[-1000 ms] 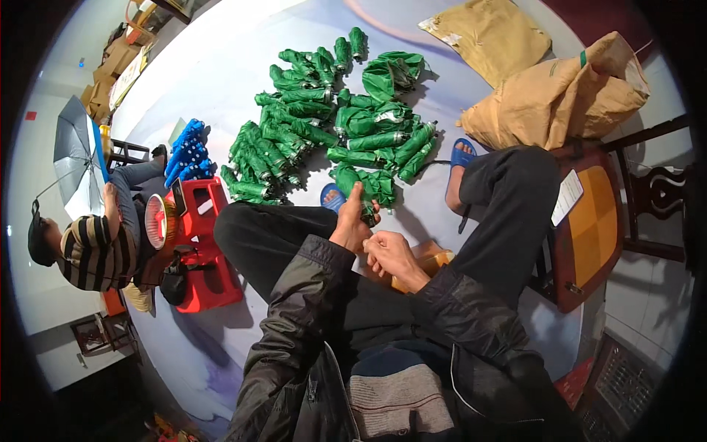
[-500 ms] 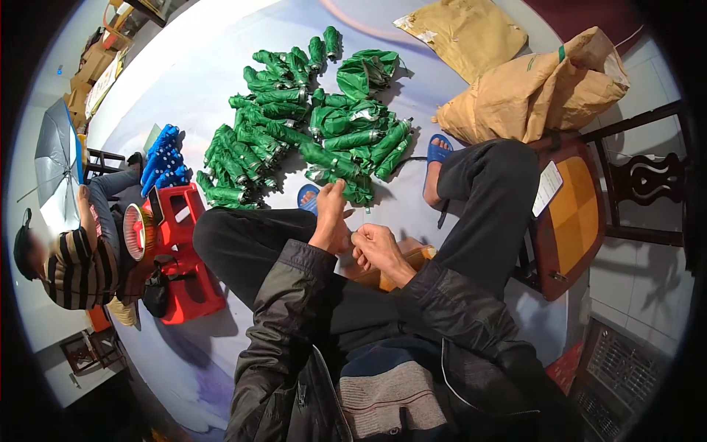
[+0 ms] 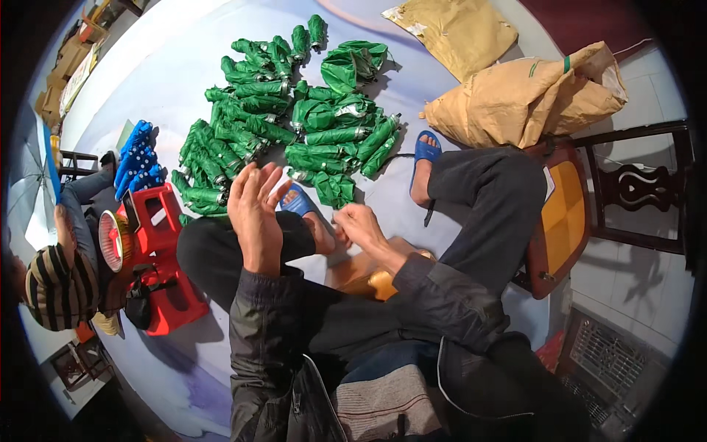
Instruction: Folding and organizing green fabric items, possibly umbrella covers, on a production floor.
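Observation:
My left hand (image 3: 256,214) is raised above my left knee, its fingers spread and nothing visible in them. To its right, over the gap between my legs, my right hand (image 3: 361,227) is closed with thumb and fingers pinched together. Whatever it may hold is too small or hidden to make out. Beyond both hands lies a large pile of folded green umbrellas (image 3: 250,107) on the pale floor. A single green umbrella (image 3: 333,189) at the pile's near edge is closest to my hands. One looser, partly opened green umbrella (image 3: 342,70) sits at the far right of the pile.
Brown sacks (image 3: 508,99) lie at the far right, near a wooden chair (image 3: 563,214) with a yellow seat. At left stand red plastic stools (image 3: 177,302), a basket (image 3: 114,239) and blue dotted umbrellas (image 3: 140,166). A person (image 3: 62,283) there holds an open silver umbrella (image 3: 33,173).
My hands, close together before, have moved apart. The left has risen leftward with its fingers spreading; the right stays pinched. The whole view has shifted slightly.

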### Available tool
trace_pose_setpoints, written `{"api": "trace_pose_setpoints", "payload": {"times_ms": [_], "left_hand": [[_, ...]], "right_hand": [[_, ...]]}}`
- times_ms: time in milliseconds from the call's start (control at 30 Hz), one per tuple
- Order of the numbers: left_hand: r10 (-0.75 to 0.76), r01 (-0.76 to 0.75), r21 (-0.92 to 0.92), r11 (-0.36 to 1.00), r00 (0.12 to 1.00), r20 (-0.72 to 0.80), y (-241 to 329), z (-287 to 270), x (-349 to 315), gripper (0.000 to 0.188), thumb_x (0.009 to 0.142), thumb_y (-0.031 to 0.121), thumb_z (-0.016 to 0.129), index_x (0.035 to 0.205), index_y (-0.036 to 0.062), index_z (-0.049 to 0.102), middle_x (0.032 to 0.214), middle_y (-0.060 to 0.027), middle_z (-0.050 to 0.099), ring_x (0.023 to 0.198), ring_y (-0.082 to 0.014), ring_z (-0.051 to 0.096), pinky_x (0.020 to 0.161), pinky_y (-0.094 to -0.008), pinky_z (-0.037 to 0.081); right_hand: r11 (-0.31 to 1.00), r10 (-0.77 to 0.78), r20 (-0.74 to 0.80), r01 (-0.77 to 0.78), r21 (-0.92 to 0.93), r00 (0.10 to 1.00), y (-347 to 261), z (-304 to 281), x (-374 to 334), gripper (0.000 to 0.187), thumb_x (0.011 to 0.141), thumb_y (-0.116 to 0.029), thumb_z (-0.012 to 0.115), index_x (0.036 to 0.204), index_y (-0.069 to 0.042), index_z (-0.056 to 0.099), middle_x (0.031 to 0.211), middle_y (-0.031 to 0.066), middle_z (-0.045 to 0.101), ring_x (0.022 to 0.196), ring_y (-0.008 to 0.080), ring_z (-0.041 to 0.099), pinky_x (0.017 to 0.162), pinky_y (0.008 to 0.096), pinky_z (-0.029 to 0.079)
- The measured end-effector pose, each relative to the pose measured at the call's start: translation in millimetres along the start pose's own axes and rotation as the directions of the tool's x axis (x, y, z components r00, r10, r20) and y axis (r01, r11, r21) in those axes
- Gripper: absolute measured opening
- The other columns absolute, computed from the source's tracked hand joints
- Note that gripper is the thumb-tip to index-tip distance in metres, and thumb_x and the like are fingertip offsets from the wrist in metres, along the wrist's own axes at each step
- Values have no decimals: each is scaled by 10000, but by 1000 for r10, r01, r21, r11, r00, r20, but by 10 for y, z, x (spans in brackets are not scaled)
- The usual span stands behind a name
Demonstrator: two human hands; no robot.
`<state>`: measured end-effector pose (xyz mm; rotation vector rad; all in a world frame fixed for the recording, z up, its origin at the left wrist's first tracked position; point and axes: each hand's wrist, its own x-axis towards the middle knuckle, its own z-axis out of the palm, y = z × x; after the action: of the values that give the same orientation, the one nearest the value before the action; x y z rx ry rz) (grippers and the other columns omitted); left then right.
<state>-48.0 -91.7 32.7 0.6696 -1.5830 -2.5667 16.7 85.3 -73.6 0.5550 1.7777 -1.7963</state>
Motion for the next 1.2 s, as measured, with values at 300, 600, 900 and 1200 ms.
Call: {"api": "trace_pose_setpoints", "payload": {"times_ms": [300,600,900,1200], "left_hand": [[-218,223,-115,968,975,52,74,122,-63,335,990,202,544,1245,-9,489,1125,-215,645,1009,-293,662,823,-405,566],[-346,337,-134,932,936,-54,129,266,-68,256,985,156,535,1194,8,523,1027,-211,670,895,-272,686,758,-395,574],[-430,422,-137,896,902,-39,67,340,8,248,981,158,542,1174,3,536,1018,-227,668,889,-293,689,774,-401,579],[-447,437,-170,883,894,-23,33,319,13,248,978,156,541,1174,3,539,1004,-234,665,882,-303,689,771,-402,579]], "right_hand": [[710,-484,-308,162,-686,819,430,-644,2153,221,795,-106,596,988,-6,633,856,226,682,797,404,667,694,473,546],[282,-534,30,211,-936,845,548,-907,3157,401,750,-51,604,1149,-42,565,1054,218,588,991,415,553,794,517,497],[378,-511,107,335,-863,853,1087,-549,2714,356,755,21,585,1110,-4,581,970,238,567,943,414,584,776,498,497],[584,-586,-387,39,-811,712,602,-1407,3316,296,754,3,626,1035,67,557,1048,277,587,1024,411,576,893,462,468]]}}
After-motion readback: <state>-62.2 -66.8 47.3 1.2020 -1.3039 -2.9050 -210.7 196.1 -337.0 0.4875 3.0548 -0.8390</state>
